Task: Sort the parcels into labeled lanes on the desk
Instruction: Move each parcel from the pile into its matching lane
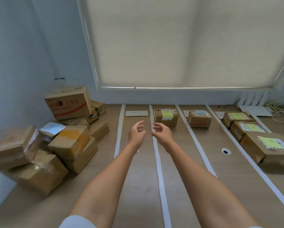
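White tape strips (157,155) split the wooden desk into lanes. The leftmost lane holds only a cardboard label (136,113). One parcel (166,117) with a yellow note sits in the second lane, another parcel (199,118) in the third, and three parcels (267,146) in the right lane. A heap of unsorted brown parcels (59,140) fills the desk's left side. My left hand (136,132) and my right hand (161,132) hover above the leftmost lane and its tape, palms facing each other, fingers apart, holding nothing.
A large box with red print (69,104) tops the heap against the left wall. A cable hole (226,151) lies in the third lane. A white device and cables (259,111) sit at the back right, under a drawn window blind (179,46).
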The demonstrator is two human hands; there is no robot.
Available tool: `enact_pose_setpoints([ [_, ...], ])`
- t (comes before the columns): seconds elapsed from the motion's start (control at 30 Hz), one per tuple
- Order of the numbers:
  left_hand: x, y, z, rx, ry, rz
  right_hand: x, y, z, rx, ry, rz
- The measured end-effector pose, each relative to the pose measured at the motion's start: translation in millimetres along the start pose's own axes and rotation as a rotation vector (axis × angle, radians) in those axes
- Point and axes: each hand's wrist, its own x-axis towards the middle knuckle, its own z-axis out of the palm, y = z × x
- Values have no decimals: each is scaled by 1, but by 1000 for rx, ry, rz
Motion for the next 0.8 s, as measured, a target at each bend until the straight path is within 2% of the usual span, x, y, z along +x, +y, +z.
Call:
enact_pose_setpoints([
  [0.1,-6,-11,-41,-1,-9,-9,-11,-10,47,11,-35,-11],
  [0.3,18,-38,-147,46,-25,39,-12,-43,145,81,-2,-42],
  [0.47,34,-74,-236,105,-75,61,-15,-64,238,153,28,23],
  [0.6,44,-87,-298,89,-115,26,-28,-86,300,188,-32,40],
  [0.8,65,-75,-384,93,-25,57,-33,-116,365,111,-125,59],
])
